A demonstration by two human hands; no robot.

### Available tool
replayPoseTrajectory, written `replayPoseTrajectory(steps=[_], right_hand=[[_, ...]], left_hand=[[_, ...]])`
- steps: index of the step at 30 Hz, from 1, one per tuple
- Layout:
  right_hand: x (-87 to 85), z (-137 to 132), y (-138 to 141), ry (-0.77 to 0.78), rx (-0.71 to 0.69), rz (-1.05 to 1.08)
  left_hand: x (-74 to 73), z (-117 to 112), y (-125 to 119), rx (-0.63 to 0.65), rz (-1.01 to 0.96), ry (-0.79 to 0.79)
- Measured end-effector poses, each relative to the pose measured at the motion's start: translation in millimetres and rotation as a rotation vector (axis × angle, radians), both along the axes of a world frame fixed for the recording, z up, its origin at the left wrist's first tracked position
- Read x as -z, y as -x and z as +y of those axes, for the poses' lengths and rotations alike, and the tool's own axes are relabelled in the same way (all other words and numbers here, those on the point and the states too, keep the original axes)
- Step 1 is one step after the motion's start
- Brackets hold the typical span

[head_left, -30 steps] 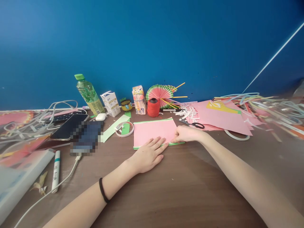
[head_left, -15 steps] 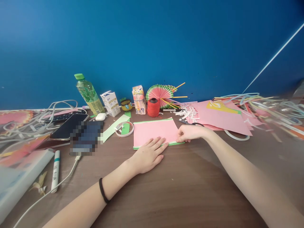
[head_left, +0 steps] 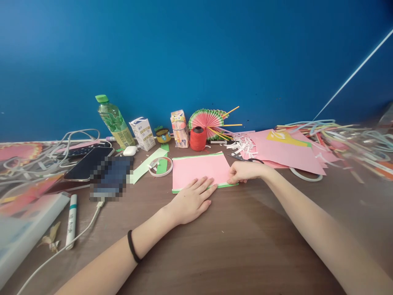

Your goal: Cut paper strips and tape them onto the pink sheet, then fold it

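A pink paper sheet [head_left: 199, 166] with green strips along its far and near edges lies on the table in front of me. My left hand [head_left: 193, 200] rests flat on its near edge, fingers spread, pressing on the paper and part of the near green strip [head_left: 227, 185]. At the sheet's right near corner, my right hand [head_left: 242, 172] is closed in a pinch, touching the paper by the end of that strip. What sits between its fingertips is hidden. Left of the sheet, a roll of tape [head_left: 170, 170] lies over green paper pieces [head_left: 145, 166].
A red thread spool [head_left: 198, 140], a pleated paper fan [head_left: 206, 118], small cartons [head_left: 143, 135] and a green-capped bottle [head_left: 114, 123] stand along the blue wall. Phones [head_left: 89, 164], cables and a marker [head_left: 71, 223] lie left. Pink sheets [head_left: 285, 149], scissors [head_left: 255, 160] and paper scraps [head_left: 244, 146] lie right.
Almost nothing differs. Both hands stay in place on the paper, and the view has shifted very slightly.
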State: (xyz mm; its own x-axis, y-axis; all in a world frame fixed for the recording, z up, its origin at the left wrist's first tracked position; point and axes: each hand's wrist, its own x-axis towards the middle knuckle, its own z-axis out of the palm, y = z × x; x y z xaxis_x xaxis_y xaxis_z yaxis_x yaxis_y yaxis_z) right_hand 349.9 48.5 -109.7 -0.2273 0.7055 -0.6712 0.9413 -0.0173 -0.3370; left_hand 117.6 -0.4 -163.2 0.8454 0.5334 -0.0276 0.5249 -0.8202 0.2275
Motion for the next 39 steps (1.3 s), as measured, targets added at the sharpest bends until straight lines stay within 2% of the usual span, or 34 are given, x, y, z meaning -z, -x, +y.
replayPoseTrajectory(steps=[13,27,39], right_hand=[[1.4,0,-1,-0.052,0.002,-0.135],[-7.7,0,-6,0.047,0.037,-0.063],[-7.8,1,-8,0.041,0.038,-0.094]], left_hand=[[1.9,1,-1,0.003,-0.028,-0.009],[1.3,0,0,-0.003,-0.003,-0.016],[1.6,0,-1,-0.006,0.015,-0.027]])
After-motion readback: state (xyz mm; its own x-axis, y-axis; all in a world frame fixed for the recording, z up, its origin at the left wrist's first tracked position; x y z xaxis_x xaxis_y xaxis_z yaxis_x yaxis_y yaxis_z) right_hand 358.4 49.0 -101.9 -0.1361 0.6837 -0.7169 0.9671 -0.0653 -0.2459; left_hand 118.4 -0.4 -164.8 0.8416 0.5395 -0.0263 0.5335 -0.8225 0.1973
